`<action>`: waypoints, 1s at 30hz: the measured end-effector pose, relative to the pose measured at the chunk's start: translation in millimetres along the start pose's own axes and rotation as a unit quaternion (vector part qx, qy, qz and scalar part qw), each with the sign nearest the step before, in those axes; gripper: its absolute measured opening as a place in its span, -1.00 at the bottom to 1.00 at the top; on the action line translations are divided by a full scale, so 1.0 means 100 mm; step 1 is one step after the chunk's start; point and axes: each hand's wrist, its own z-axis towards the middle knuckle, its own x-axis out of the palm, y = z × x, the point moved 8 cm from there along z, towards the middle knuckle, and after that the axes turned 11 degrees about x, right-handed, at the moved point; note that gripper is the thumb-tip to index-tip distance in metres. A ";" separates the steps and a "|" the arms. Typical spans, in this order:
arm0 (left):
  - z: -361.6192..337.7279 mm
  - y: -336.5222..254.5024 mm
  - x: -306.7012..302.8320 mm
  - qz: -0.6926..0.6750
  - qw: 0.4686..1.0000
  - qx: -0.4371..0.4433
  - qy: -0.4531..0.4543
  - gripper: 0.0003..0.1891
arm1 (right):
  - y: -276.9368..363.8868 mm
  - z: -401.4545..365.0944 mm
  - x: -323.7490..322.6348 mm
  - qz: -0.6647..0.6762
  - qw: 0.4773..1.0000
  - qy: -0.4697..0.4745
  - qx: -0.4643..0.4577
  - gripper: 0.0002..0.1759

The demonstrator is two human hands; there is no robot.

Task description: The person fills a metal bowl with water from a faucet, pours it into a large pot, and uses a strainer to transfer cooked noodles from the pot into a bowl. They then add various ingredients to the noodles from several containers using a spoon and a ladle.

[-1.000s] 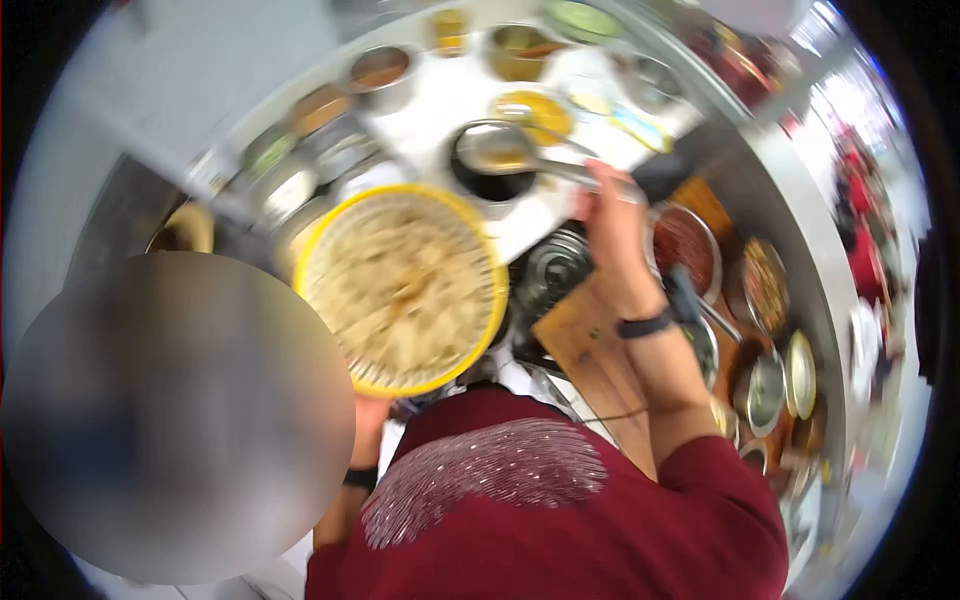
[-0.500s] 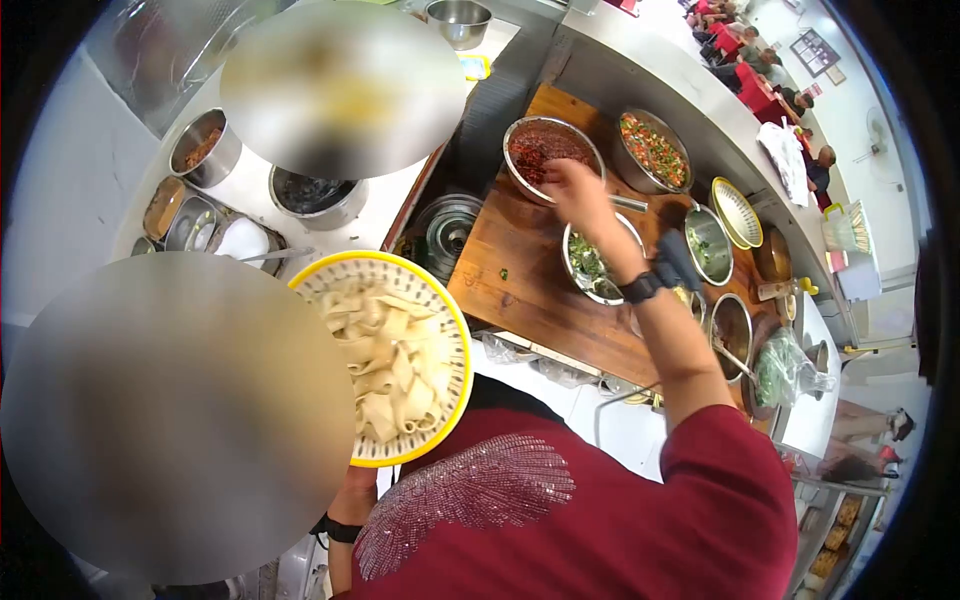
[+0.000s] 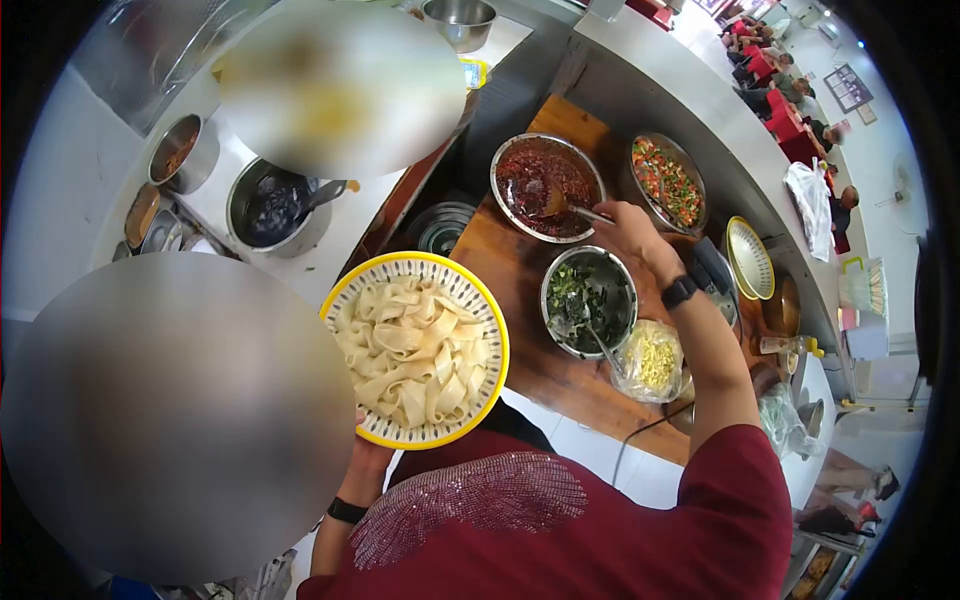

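Observation:
Wide flat noodles (image 3: pixel 425 345) fill a yellow-rimmed bowl (image 3: pixel 497 300) in front of my body. My left hand (image 3: pixel 372 452) grips this bowl from its near edge, its fingers mostly hidden beneath it. Over the wooden table, my right hand (image 3: pixel 632 232) is closed around the metal handle of a spoon (image 3: pixel 575 209). The spoon's head rests in dark red chili sauce (image 3: pixel 525 180) inside a steel bowl (image 3: pixel 497 190). Just below my right hand stands a steel bowl of chopped greens (image 3: pixel 580 295) with its own spoon (image 3: pixel 602 345).
Chopped red and green peppers (image 3: pixel 668 185) fill a bowl farther back. Nearby are a bag of yellow shreds (image 3: pixel 655 362) and patterned bowls (image 3: pixel 750 258). A pot of dark liquid (image 3: pixel 275 210) stands on the left counter. Large blurred patches cover the left side.
My right hand has come down and right from above the chili bowl and now grips the spoon handle. The noodle bowl has shifted right in view, with my left hand still on it.

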 end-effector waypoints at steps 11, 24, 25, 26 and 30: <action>0.43 0.45 0.34 0.011 0.999 0.015 -0.031 -0.18 | 0.14 -0.04 -0.01 -0.024 0.984 -0.159 -0.073 -0.66; 0.67 0.60 0.48 0.021 0.999 0.004 -0.041 -0.20 | 0.01 0.06 0.19 0.163 0.984 -0.061 -0.044 -0.69; 0.69 0.62 0.48 0.019 0.999 -0.002 -0.038 -0.19 | -0.06 0.08 0.24 0.219 0.975 -0.020 -0.006 -0.70; 0.71 0.62 0.48 0.014 0.999 -0.006 -0.037 -0.20 | -0.10 0.11 0.30 0.219 0.975 -0.018 -0.007 -0.70; 0.79 0.63 0.45 0.020 0.999 0.005 -0.042 -0.24 | -0.18 0.16 0.52 0.356 0.931 0.077 0.022 -0.70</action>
